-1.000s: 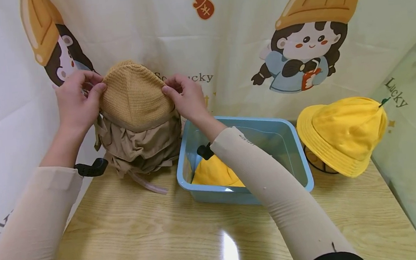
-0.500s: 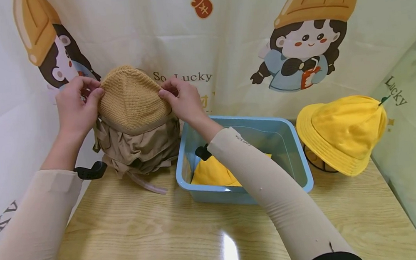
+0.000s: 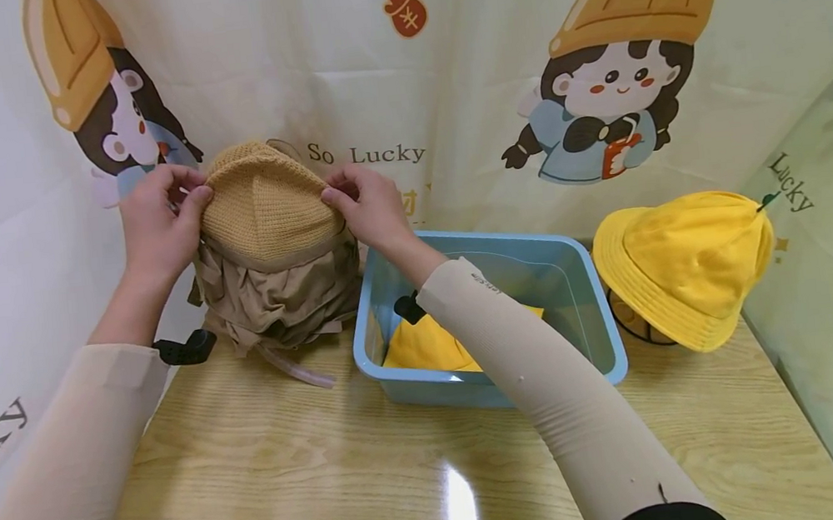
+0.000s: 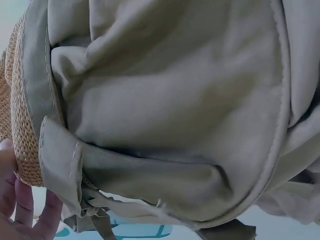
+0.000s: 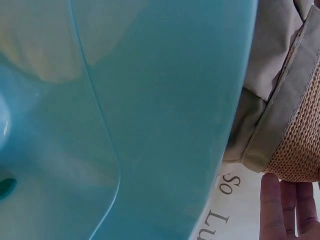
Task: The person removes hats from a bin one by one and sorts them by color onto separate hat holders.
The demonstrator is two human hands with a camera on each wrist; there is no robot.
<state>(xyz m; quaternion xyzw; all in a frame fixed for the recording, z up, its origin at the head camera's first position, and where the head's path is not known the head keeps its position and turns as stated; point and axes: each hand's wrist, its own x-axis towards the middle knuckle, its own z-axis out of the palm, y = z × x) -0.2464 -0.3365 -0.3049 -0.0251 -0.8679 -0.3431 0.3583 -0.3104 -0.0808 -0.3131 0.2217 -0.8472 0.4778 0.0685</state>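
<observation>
A tan hat with a knitted crown [image 3: 265, 212] and a gathered beige cloth skirt [image 3: 280, 298] stands at the left of the table. My left hand [image 3: 160, 222] pinches the knit at the crown's left side between thumb and fingers. On the opposite side my right hand [image 3: 374, 210] pinches the crown in the same way. A fold runs across the top of the knit between both hands. The left wrist view shows the beige cloth [image 4: 175, 110] close up, with fingers [image 4: 49, 215] at the knit edge. In the right wrist view, fingers [image 5: 271, 205] lie against the knit [image 5: 300, 145].
A blue plastic bin [image 3: 493, 399] stands right of the tan hat, under my right forearm. Inside it lies a yellow hat [image 3: 425, 347]. Another yellow bucket hat [image 3: 689, 271] sits on a dark wire stand [image 3: 641, 326] at the right. A printed cloth backdrop [image 3: 474, 78] hangs behind the table.
Both hands have moved slightly down, still pinching the crown. The top of the knit has sunk from a peak into a lower, folded shape. The bin and yellow hats stay put.
</observation>
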